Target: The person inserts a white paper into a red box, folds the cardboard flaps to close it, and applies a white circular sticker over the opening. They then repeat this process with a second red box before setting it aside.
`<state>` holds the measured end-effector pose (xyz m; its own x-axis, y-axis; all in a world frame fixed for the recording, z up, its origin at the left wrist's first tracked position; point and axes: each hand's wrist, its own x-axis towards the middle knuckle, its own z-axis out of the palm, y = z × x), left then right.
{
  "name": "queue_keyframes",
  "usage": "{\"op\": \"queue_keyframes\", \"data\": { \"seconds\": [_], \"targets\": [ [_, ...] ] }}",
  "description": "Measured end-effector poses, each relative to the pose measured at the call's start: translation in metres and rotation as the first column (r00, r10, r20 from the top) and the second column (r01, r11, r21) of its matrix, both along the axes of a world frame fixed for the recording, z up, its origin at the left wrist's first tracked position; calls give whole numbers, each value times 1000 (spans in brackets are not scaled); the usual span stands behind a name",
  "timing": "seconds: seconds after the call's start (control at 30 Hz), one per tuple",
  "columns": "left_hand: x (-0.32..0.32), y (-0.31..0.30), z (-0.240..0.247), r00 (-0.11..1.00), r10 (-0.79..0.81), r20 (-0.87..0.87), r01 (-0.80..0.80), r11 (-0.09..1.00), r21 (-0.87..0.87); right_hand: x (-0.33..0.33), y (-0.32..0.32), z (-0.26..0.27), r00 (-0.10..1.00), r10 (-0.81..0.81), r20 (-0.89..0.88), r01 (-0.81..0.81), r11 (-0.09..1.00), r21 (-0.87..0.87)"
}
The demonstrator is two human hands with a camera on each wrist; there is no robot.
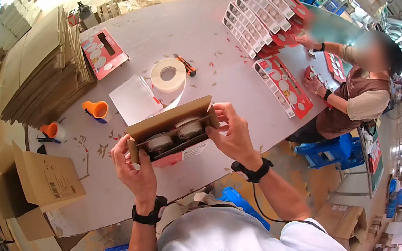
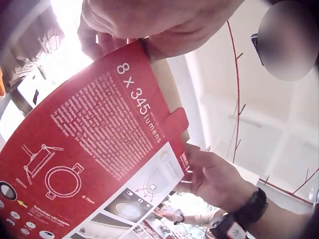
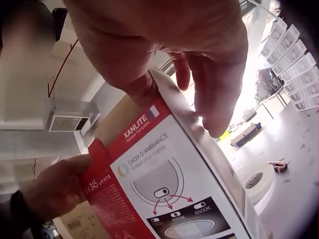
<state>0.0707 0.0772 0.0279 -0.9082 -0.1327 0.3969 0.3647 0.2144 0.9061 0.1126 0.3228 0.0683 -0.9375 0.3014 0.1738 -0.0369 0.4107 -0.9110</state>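
Both hands hold an open red-and-white box (image 1: 177,156) over the table's near edge; two round metallic parts (image 1: 160,142) lie inside between brown cardboard flaps. My left hand (image 1: 137,174) grips its left end, thumb at the near edge; my right hand (image 1: 234,136) grips the right end. In the left wrist view the red printed face (image 2: 94,134) fills much of the frame, with the left hand (image 2: 159,25) above it. The right wrist view shows the right hand (image 3: 169,55) over the box's printed side (image 3: 169,184).
On the table (image 1: 198,37) are a tape roll (image 1: 168,76), an orange cutter (image 1: 186,66), white sheets (image 1: 135,100), orange cups (image 1: 100,110) and stacked cardboard (image 1: 40,61). An open carton (image 1: 53,178) stands left. Packed boxes (image 1: 259,10) and another person (image 1: 361,86) are at right.
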Motion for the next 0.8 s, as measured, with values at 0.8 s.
{"op": "queue_keyframes", "data": {
  "seconds": [0.8],
  "targets": [
    [-21, 18, -18, 968, 247, -53, -246, 969, 11, -16, -14, -22, 896, -190, -401, 281, 942, 181]
  ]
}}
